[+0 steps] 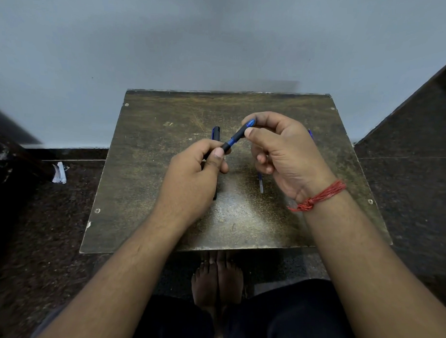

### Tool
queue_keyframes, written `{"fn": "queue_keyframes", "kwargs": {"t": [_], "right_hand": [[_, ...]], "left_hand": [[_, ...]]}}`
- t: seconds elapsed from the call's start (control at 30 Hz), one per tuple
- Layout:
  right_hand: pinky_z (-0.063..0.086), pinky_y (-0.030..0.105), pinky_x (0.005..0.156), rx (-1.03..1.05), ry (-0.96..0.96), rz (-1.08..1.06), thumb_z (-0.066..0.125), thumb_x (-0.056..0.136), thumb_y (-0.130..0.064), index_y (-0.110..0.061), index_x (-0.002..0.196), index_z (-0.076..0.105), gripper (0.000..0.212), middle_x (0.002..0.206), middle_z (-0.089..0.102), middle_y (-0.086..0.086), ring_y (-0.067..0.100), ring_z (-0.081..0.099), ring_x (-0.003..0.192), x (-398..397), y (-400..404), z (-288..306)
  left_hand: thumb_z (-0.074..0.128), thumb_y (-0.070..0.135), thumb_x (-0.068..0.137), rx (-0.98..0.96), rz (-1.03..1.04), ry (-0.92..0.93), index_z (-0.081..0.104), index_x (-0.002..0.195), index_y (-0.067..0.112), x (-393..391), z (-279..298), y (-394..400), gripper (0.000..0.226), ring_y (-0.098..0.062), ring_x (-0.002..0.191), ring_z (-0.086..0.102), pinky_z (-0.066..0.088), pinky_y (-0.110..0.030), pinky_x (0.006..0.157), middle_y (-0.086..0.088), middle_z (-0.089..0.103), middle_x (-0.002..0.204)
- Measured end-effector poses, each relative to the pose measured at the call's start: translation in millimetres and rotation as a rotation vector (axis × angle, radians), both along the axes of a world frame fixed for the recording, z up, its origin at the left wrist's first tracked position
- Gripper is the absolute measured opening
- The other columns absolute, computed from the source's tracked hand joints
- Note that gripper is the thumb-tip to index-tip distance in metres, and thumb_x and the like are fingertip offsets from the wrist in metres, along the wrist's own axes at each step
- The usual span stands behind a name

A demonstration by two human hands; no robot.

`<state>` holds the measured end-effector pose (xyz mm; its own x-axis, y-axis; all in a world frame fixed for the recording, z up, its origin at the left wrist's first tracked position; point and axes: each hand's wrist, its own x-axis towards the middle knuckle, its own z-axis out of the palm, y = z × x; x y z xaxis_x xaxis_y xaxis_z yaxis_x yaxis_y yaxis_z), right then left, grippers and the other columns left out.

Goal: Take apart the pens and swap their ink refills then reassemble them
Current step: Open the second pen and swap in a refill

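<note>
A blue pen (235, 138) with a black grip section is held slanted above the middle of the small worn table (145, 181). My left hand (195, 175) pinches its black lower end between thumb and fingers. My right hand (280, 150) pinches its blue upper end between thumb and forefinger. A second blue-and-black pen part (216, 133) lies on the table behind my left hand. A thin clear refill (260, 183) lies on the table under my right hand, partly hidden. A bit of blue (310, 134) shows behind my right hand.
The table stands against a pale grey wall (170, 40). Dark speckled floor surrounds it. A scrap of white paper (59, 173) lies on the floor at the left. My bare feet (217, 277) are under the table's near edge. A red thread (319, 196) circles my right wrist.
</note>
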<state>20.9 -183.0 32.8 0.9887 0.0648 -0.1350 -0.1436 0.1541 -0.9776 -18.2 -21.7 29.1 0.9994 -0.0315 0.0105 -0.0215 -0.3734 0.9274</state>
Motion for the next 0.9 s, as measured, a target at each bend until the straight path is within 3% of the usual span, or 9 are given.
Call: {"fn": "queue_keyframes", "kwargs": {"t": [0.43, 0.57, 0.7, 0.8, 0.9], "right_hand": [[0.029, 0.019, 0.038, -0.087, 0.006, 0.019, 0.060, 0.093, -0.002, -0.010, 0.097, 0.065, 0.010, 0.055, 0.060, -0.010, 0.008, 0.042, 0.042, -4, 2, 4], [0.030, 0.021, 0.039, -0.189, -0.015, 0.007, 0.062, 0.094, -0.013, -0.014, 0.087, 0.059, 0.007, 0.071, 0.067, 0.000, 0.012, 0.045, 0.044, -5, 6, 5], [0.031, 0.020, 0.038, -0.302, -0.037, -0.025, 0.063, 0.096, -0.026, -0.015, 0.081, 0.053, 0.021, 0.069, 0.060, 0.006, 0.012, 0.045, 0.044, -6, 12, 2], [0.030, 0.020, 0.036, -0.261, -0.023, -0.041, 0.067, 0.093, -0.037, -0.013, 0.085, 0.057, 0.027, 0.078, 0.064, 0.012, 0.011, 0.044, 0.043, -6, 13, 1], [0.027, 0.018, 0.036, -0.061, 0.030, -0.041, 0.069, 0.092, -0.030, -0.011, 0.099, 0.066, 0.020, 0.096, 0.071, 0.010, 0.007, 0.042, 0.042, -5, 7, 0]], "left_hand": [[0.048, 0.016, 0.102, -0.014, 0.001, -0.011, 0.067, 0.097, 0.023, -1, 1, -1, 0.021, 0.001, 0.046, 0.046, 0.036, -0.008, 0.045, 0.009, 0.062, 0.071], [0.049, 0.015, 0.101, -0.005, -0.015, -0.016, 0.066, 0.095, 0.024, -1, 0, -2, 0.020, 0.001, 0.049, 0.047, 0.036, -0.009, 0.047, 0.007, 0.063, 0.072], [0.050, 0.017, 0.101, 0.007, -0.023, -0.021, 0.066, 0.094, 0.024, -1, -1, -2, 0.020, 0.001, 0.053, 0.049, 0.039, -0.011, 0.050, 0.007, 0.064, 0.072], [0.049, 0.016, 0.102, -0.020, -0.006, -0.027, 0.067, 0.098, 0.022, 0, 0, -1, 0.019, 0.000, 0.049, 0.048, 0.037, -0.009, 0.046, 0.008, 0.063, 0.072], [0.048, 0.015, 0.102, -0.035, 0.002, -0.033, 0.068, 0.099, 0.019, 0, 0, -1, 0.020, 0.000, 0.046, 0.046, 0.035, -0.008, 0.045, 0.007, 0.062, 0.072]]}}
